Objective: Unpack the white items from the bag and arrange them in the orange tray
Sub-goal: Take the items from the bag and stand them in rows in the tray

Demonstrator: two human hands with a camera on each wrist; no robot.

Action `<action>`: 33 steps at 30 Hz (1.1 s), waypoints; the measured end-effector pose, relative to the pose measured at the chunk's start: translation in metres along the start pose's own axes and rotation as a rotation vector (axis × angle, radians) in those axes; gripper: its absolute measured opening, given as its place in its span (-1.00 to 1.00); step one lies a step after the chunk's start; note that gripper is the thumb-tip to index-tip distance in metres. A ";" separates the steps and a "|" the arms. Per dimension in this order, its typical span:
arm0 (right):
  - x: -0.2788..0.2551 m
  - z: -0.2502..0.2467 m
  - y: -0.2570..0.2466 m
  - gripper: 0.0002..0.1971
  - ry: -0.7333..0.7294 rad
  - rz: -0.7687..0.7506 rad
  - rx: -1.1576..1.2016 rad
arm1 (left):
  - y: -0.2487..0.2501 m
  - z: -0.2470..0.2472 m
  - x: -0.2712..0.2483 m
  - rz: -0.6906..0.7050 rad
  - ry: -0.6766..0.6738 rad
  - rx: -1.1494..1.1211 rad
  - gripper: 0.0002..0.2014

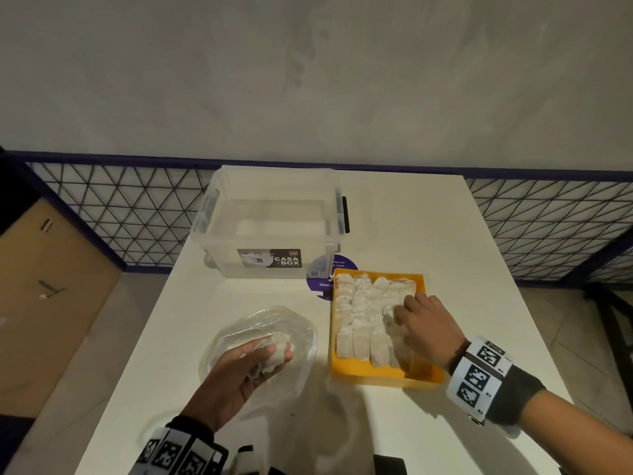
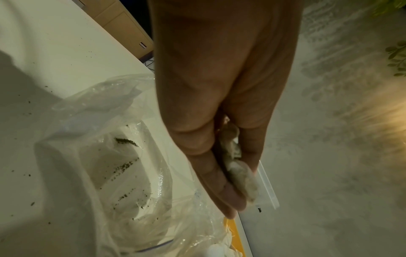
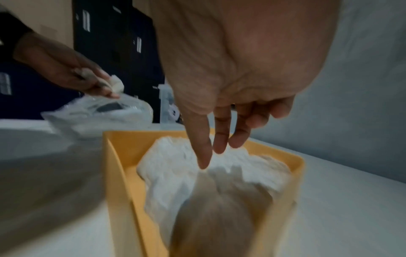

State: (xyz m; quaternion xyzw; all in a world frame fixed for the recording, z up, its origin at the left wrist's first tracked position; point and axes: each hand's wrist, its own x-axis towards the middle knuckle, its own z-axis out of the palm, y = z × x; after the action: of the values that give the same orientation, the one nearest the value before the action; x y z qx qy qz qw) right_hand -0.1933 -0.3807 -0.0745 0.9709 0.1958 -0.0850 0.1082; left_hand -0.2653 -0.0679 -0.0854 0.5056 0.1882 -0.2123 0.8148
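Left hand (image 1: 247, 366): palm up above the bag, fingers curled round a small clump of white items (image 1: 275, 351) — soft, crumpled, papery pouches, pinched between thumb and fingers in the left wrist view.

Right hand (image 1: 423, 324): over the right side of the tray, fingers straight and slightly spread, tips (image 3: 205, 156) pointing down and touching the tops of the packed pouches (image 1: 363, 313); it grips nothing.

Bag (image 1: 260, 341): clear thin plastic, wrinkled and glossy, lying slack on the table under the left hand, mouth open; dark fine specks are scattered inside it and on the table nearby.

Tray (image 1: 383, 373): orange, rectangular, shallow, smooth hard walls, just right of the bag. White pouches fill most of it in tidy rows — upright, flat-sided, peaked tops; a strip of bare floor shows at the near end.

Box (image 1: 274, 221): clear rigid plastic, rounded corners, side clips, a dark printed label on its front; stands behind bag and tray.

Sticker (image 1: 322, 279): round, purple, flat on the table, partly covered by box and tray.

Table (image 1: 428, 228): white, smooth, matte.
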 end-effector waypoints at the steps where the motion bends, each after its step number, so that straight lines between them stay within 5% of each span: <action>1: 0.002 -0.009 -0.009 -0.57 0.055 -0.040 0.003 | 0.001 0.002 -0.001 0.000 0.006 -0.022 -0.68; 9: 0.025 -0.066 -0.109 -0.64 0.197 -0.604 0.424 | 0.007 0.013 -0.005 0.042 0.098 -0.074 -0.75; 13: 0.038 -0.054 -0.137 -0.77 0.248 -0.734 0.467 | 0.009 0.016 -0.008 0.074 0.100 -0.042 -0.47; 17: 0.047 -0.058 -0.146 -0.85 0.196 -0.619 0.686 | 0.009 0.007 -0.008 0.086 0.124 -0.101 -0.71; 21: 0.053 -0.067 -0.139 -0.98 0.035 -0.381 1.079 | 0.014 0.005 -0.010 0.110 0.066 -0.106 -0.62; 24: 0.057 -0.072 -0.133 -0.85 -0.053 -0.293 1.298 | 0.016 0.008 -0.011 0.110 0.031 -0.107 -0.70; 33: 0.059 -0.074 -0.122 -0.97 -0.021 -0.254 1.233 | 0.009 0.008 -0.003 0.058 0.178 -0.087 -0.78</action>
State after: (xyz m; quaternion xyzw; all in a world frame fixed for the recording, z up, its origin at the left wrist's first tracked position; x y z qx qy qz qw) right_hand -0.1793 -0.2317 -0.0369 0.8231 0.2237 -0.2042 -0.4804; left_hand -0.2617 -0.0709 -0.0737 0.4917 0.2542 -0.1346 0.8219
